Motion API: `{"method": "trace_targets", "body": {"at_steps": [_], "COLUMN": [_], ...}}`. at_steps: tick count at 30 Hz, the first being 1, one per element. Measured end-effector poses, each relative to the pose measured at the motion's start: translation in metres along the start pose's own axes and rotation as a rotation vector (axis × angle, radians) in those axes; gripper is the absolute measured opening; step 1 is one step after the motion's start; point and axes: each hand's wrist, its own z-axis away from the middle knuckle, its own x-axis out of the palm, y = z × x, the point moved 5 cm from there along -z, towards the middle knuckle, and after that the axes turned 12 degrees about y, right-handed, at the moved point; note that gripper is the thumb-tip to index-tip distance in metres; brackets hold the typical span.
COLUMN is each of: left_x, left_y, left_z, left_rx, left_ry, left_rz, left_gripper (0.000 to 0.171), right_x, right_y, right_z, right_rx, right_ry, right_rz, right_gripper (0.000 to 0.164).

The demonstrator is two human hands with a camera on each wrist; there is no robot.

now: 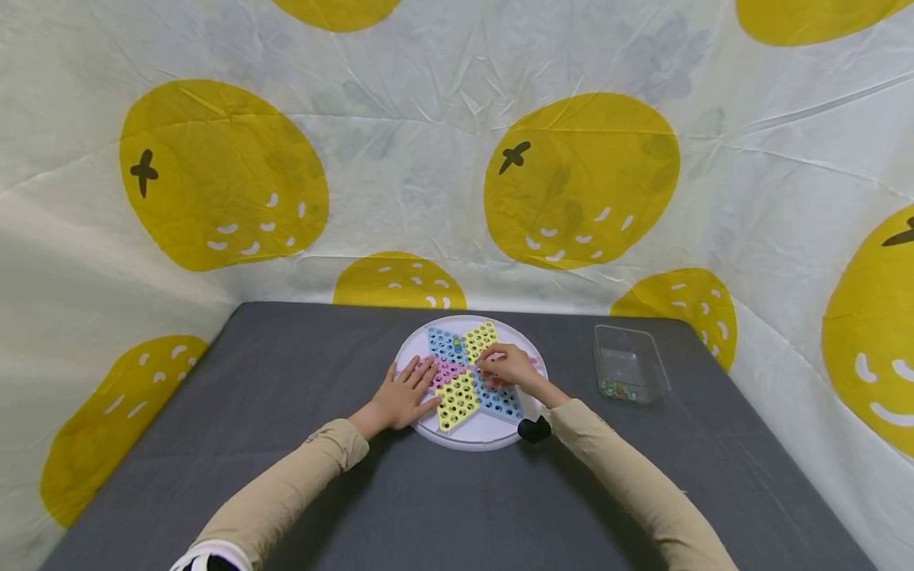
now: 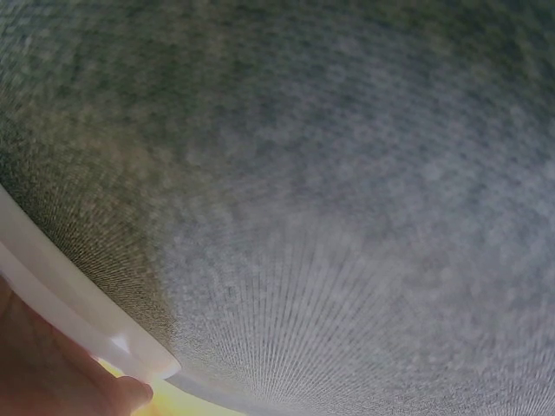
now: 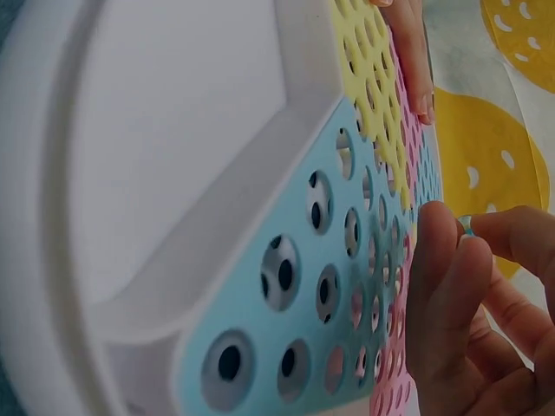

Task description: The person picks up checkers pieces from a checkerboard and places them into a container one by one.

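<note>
A round white Chinese checkers board [image 1: 467, 442] lies on the table, its star of holes coloured blue, yellow and pink. My left hand [image 1: 405, 394] rests on the board's left side with fingers spread; in the left wrist view part of it shows beside the white rim [image 2: 82, 299]. Over the right part of the star, my right hand [image 1: 510, 369] pinches a small clear marble [image 3: 466, 225] with a blue-green streak between thumb and forefinger. A few green marbles [image 1: 457, 344] sit in the far blue section. The right hand covers some of the holes behind it.
To the right of the board stands a clear plastic box [image 1: 630, 361] with several coloured marbles [image 1: 618, 390] at its near end. A dark grey cloth [image 1: 457, 507] covers the table. Behind it hangs a pale curtain [image 1: 428, 182] printed with yellow fruit.
</note>
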Motion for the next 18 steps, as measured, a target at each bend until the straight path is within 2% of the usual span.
{"method": "trace_targets", "body": {"at_steps": [5, 11, 18], "left_x": [-0.001, -0.003, -0.004], "left_y": [0.000, 0.001, 0.001], "left_z": [0.000, 0.000, 0.001], "left_rx": [0.007, 0.000, 0.001], "left_ry": [-0.001, -0.004, -0.001], "left_rz": [0.021, 0.000, 0.010], "left_gripper": [0.066, 0.067, 0.067], "right_x": [-0.008, -0.018, -0.033], "right_y": [0.003, 0.006, 0.007], "right_z": [0.005, 0.010, 0.021], "right_rx": [-0.004, 0.010, 0.006], "right_ry": [-0.009, -0.019, -0.001], "right_rz": [0.001, 0.016, 0.057], "right_gripper": [0.024, 0.024, 0.023]}}
